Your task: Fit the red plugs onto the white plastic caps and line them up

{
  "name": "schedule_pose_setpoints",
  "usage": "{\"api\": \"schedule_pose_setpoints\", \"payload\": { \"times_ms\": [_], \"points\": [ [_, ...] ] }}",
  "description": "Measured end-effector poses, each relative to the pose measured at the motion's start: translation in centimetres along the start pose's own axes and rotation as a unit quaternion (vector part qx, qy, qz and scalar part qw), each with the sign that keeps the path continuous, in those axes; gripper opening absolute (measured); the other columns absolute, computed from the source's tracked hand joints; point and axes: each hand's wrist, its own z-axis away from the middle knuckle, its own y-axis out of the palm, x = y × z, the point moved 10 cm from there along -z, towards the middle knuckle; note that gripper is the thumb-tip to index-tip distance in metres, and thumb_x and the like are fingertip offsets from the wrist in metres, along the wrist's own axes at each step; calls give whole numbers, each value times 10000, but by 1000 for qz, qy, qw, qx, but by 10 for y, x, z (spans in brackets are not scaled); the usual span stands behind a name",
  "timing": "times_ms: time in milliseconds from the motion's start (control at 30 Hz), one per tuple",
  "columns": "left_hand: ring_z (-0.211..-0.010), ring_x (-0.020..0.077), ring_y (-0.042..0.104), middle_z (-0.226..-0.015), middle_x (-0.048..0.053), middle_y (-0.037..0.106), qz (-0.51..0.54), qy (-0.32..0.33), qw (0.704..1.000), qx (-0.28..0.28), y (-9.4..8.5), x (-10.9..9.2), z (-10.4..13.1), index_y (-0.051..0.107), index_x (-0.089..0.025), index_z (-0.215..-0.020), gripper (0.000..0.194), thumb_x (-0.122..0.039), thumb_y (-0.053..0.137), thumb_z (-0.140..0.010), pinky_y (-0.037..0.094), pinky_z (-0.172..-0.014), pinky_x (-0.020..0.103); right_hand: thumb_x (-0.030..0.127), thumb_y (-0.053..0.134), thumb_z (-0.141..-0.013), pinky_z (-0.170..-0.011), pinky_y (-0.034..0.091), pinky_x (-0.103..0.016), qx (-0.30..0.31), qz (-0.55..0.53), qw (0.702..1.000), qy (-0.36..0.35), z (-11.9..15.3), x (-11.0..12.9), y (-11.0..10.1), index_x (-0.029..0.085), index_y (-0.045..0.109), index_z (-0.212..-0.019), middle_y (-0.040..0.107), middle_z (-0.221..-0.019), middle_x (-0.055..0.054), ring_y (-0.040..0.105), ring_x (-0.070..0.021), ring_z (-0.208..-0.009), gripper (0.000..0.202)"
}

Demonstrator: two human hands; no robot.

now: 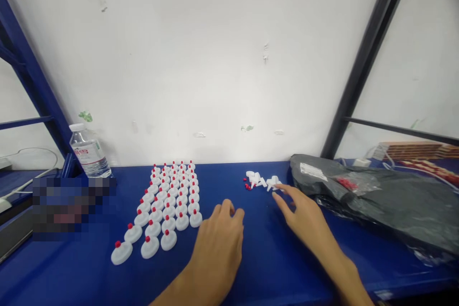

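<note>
My left hand is over the blue table with its fingers curled inward. Whatever it holds, if anything, is hidden behind the knuckles. To its left stand rows of white dome-shaped caps, each with a small red tip on top. My right hand reaches in from the right, thumb and forefinger apart, the fingertips at a small pile of white plastic nozzle-like pieces. Several tiny red caps lie at the left side of that pile.
A grey plastic bag lies on the right of the blue table, a clear bag with red pieces on it. A water bottle stands at the back left. Metal posts rise at both sides before a white wall.
</note>
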Motion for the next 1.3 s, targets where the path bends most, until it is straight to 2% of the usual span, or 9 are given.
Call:
{"api": "schedule_pose_setpoints", "payload": {
  "times_ms": [133, 367, 467, 600, 767, 833, 967, 1100, 1300],
  "points": [
    [-942, 270, 663, -1097, 108, 641, -23, 33, 999, 17, 7, -18, -46, 651, -187, -1110, 284, -96, 496, -890, 546, -732, 357, 412, 465, -980, -1045, 445, -459, 30, 75, 995, -49, -23, -29, 10, 187, 613, -1312, 631, -1360, -134, 581, -329, -1258, 427],
    [-1001, 256, 660, -1109, 120, 649, 34, 7, 999, 17, 42, 2, -116, 670, -186, -1110, 325, -80, 452, -892, 503, -836, 350, 355, 512, -950, -746, 516, -336, 81, 100, 992, 11, -23, -43, 15, 259, 649, -937, 736, -931, -29, 710, -244, -856, 168],
    [-1026, 261, 652, -1143, 137, 636, 41, 7, 999, 17, 61, 9, -130, 677, -179, -1125, 301, -134, 467, -913, 501, -842, 346, 384, 540, -936, -722, 512, -327, 44, 114, 992, 26, -23, -45, 8, 264, 641, -1023, 708, -975, -41, 693, -244, -877, 180],
    [-1034, 242, 642, -1113, 115, 653, 51, 16, 998, 14, 71, 15, -132, 700, -199, -1063, 281, -183, 442, -953, 490, -856, 323, 355, 582, -908, -774, 521, -350, 13, 159, 987, 20, -22, -53, 9, 245, 647, -1188, 652, -1172, -96, 654, -291, -1051, 308],
    [-991, 234, 654, -1067, 106, 677, 53, 25, 998, 13, 70, 17, -128, 701, -200, -1021, 262, -168, 453, -943, 490, -829, 311, 326, 563, -919, -748, 523, -339, 23, 166, 985, 26, -22, -58, 10, 233, 683, -1021, 671, -1030, -74, 684, -257, -920, 183],
    [-979, 242, 659, -1059, 116, 681, 50, 24, 998, 13, 69, 17, -126, 701, -187, -993, 247, -150, 467, -923, 493, -819, 316, 367, 534, -939, -724, 526, -339, 1, 164, 986, 28, -23, -57, 5, 248, 661, -1117, 659, -1075, -75, 683, -253, -910, 249],
    [-958, 248, 668, -1038, 128, 690, 45, 25, 998, 19, 69, 17, -124, 698, -173, -967, 245, -105, 477, -885, 499, -800, 319, 389, 505, -956, -801, 526, -359, -8, 177, 984, -9, -24, -54, 9, 250, 559, -1364, 599, -1288, -112, 627, -293, -1121, 434],
    [-965, 252, 667, -1039, 134, 691, 39, 31, 998, 26, 67, 16, -121, 694, -168, -970, 280, -59, 463, -856, 503, -807, 328, 333, 510, -944, -778, 513, -339, 25, 175, 984, -20, -24, -55, 18, 247, 653, -1164, 609, -1268, -91, 620, -285, -1124, 276],
    [-976, 253, 664, -1066, 131, 681, 32, 33, 998, 38, 68, 14, -119, 677, -166, -998, 287, -55, 439, -882, 505, -822, 338, 336, 551, -901, -627, 459, -310, 35, 165, 986, 10, -23, -56, 15, 246, 574, -899, 609, -987, -33, 650, -207, -757, 93]
  ]
}}
